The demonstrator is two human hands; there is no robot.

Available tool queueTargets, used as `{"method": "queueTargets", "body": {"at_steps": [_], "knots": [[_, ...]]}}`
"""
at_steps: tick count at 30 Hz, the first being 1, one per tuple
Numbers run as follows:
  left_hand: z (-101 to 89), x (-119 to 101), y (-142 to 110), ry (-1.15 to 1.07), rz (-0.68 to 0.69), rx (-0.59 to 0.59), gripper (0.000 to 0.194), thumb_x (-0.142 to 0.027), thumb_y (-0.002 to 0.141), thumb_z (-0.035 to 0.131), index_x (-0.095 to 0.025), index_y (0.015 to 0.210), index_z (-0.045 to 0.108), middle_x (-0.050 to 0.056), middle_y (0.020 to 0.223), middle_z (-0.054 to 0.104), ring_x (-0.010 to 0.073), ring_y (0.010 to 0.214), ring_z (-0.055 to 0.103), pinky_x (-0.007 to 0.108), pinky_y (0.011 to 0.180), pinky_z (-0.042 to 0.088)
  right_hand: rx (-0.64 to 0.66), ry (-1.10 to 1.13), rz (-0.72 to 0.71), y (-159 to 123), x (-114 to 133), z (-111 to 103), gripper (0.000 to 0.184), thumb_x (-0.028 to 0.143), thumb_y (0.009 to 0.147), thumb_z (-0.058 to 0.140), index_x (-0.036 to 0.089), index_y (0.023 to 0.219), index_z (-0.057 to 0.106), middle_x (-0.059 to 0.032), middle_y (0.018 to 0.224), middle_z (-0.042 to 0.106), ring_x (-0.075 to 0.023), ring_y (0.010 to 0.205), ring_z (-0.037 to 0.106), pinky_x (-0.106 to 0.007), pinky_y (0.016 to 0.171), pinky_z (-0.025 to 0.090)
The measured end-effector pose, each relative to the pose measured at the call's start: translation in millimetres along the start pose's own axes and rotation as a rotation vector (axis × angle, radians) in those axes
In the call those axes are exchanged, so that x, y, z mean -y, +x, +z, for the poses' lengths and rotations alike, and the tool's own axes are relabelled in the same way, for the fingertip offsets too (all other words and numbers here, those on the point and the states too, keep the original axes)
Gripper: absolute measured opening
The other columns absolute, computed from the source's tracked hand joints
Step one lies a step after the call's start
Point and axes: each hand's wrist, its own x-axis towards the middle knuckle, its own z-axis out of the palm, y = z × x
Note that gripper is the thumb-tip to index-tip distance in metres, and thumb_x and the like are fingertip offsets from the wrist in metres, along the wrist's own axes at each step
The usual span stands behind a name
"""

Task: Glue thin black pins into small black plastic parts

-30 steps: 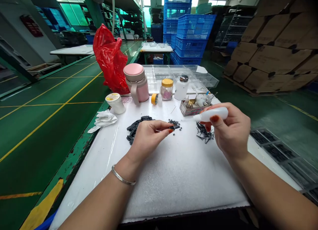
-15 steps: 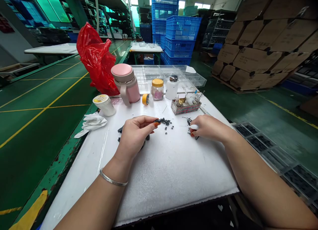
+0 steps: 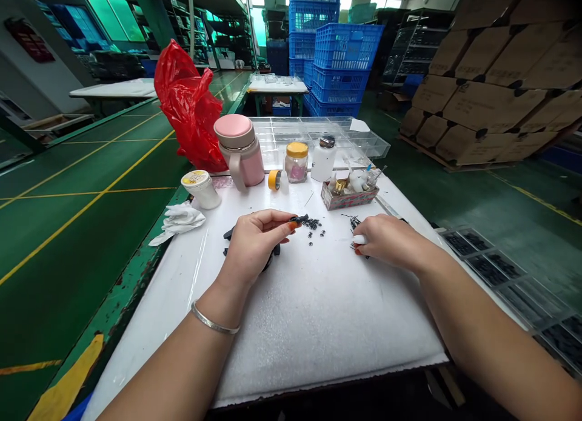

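My left hand (image 3: 257, 242) is closed in a pinch on a small black part (image 3: 301, 219), held just above the table. Beyond its fingertips lie small black rings (image 3: 313, 225) in a loose scatter. Partly hidden behind this hand are larger black pieces (image 3: 276, 250). My right hand (image 3: 386, 242) is closed round a small white squeeze bottle (image 3: 359, 239), of which only one end shows. Its fingertips reach down into a pile of thin black pins (image 3: 353, 222), mostly covered by the hand. Whether a pin is between the fingers I cannot tell.
Along the back stand a pink mug (image 3: 248, 160), yellow tape (image 3: 274, 180), a yellow-lidded jar (image 3: 296, 163), a white bottle (image 3: 323, 160) and a small box (image 3: 350, 196) of bottles. White gloves (image 3: 179, 221) and a white tub (image 3: 201, 190) are at left; a compartment tray (image 3: 500, 281) sits low right.
My right hand has come down from holding the squeeze bottle raised, nozzle leftward, to the pin pile, keeping the bottle. My left hand still pinches the black part. The view has shifted slightly.
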Motion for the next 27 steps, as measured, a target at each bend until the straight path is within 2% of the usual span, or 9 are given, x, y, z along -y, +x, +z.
{"method": "queueTargets", "body": {"at_steps": [4,11,17,21,27], "knots": [[0.5,1,0,0.001,0.003,0.017,0.022,-0.031,0.071,0.079,-0.017,0.088,0.077,0.007,0.084,0.074,0.0178,0.079,0.067,0.024,0.064,0.051,-0.010,-0.043,-0.036,0,2,4,0.009,0.017,0.072,0.061,0.020,0.064,0.065,-0.0064,0.067,0.065,-0.0202,0.068,0.059,-0.029,0.055,0.027],[0.5,-1,-2,-0.033,0.017,0.011,0.021,-0.031,0.071,0.081,-0.017,0.086,0.077,0.005,0.081,0.074,0.0161,0.077,0.067,0.022,0.063,0.051,-0.011,-0.063,-0.071,-1,-1,3,0.008,0.015,0.070,0.058,0.020,0.067,0.064,-0.0069,0.069,0.064,-0.0199,0.067,0.058,-0.029,0.054,0.028],[-0.7,-1,-2,-0.049,-0.020,0.022,0.023,-0.033,0.071,0.082,-0.017,0.087,0.077,0.006,0.083,0.073,0.0169,0.079,0.067,0.023,0.063,0.051,-0.029,0.014,-0.126,2,-6,4,0.007,0.017,0.072,0.056,0.020,0.072,0.062,-0.0063,0.073,0.064,-0.0201,0.071,0.058,-0.028,0.058,0.031],[-0.8,1,-2,-0.098,-0.079,0.046,0.025,-0.032,0.068,0.084,-0.017,0.087,0.077,0.006,0.086,0.073,0.0160,0.081,0.065,0.022,0.065,0.052,-0.103,0.226,-0.174,2,-8,3,0.009,0.016,0.074,0.057,0.020,0.073,0.065,-0.0024,0.071,0.065,-0.0173,0.070,0.058,-0.027,0.060,0.034],[5.7,6,-4,-0.320,-0.236,0.133,0.024,-0.023,0.068,0.085,-0.014,0.088,0.076,0.005,0.089,0.071,0.0114,0.078,0.064,0.019,0.069,0.055,-0.425,0.814,-0.273,-6,9,-2,0.007,0.024,0.077,0.069,0.019,0.073,0.067,0.0005,0.072,0.066,-0.0137,0.066,0.058,-0.025,0.059,0.040]]}}
